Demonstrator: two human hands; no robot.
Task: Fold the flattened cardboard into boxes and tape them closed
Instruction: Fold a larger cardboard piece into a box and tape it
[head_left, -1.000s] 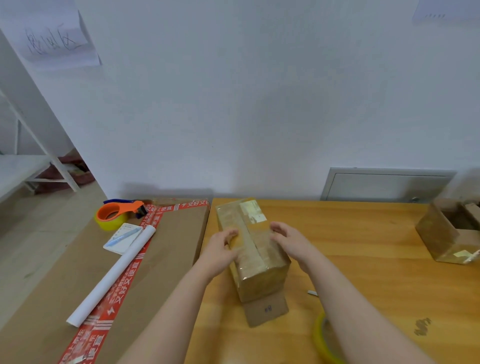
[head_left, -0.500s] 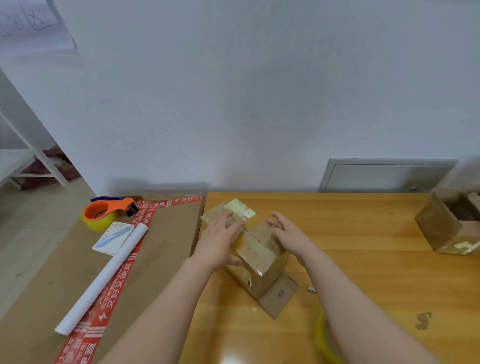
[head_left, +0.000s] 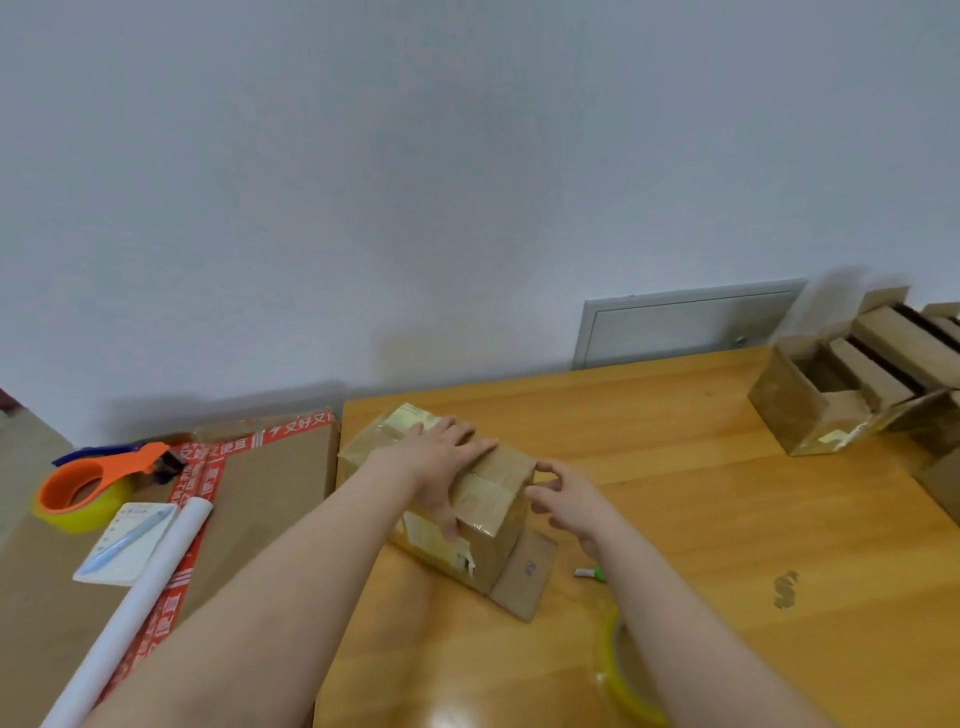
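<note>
A small brown cardboard box (head_left: 501, 530), glossy with clear tape, lies slantwise on the wooden table (head_left: 727, 519). One untaped flap (head_left: 524, 577) sticks out from its near end onto the table. My left hand (head_left: 447, 457) lies flat across the top of the box, fingers straight and thumb down the near side. My right hand (head_left: 566, 499) hovers at the box's right end with loosely curled fingers; whether the fingertips touch the cardboard I cannot tell. A roll of yellowish tape (head_left: 623, 675) stands near the table's front edge, partly behind my right forearm.
An orange tape dispenser (head_left: 88, 483), a notepad with a pen (head_left: 124, 540) and a white paper roll (head_left: 145, 597) lie on a large flat carton (head_left: 260, 499) at the left. Open cardboard boxes (head_left: 810, 410) stand at the far right. A small green-and-white object (head_left: 589, 573) lies by the flap.
The box has turned, its far end swinging left. My left hand slid onto the top, and my right hand came off the top to the right end.
</note>
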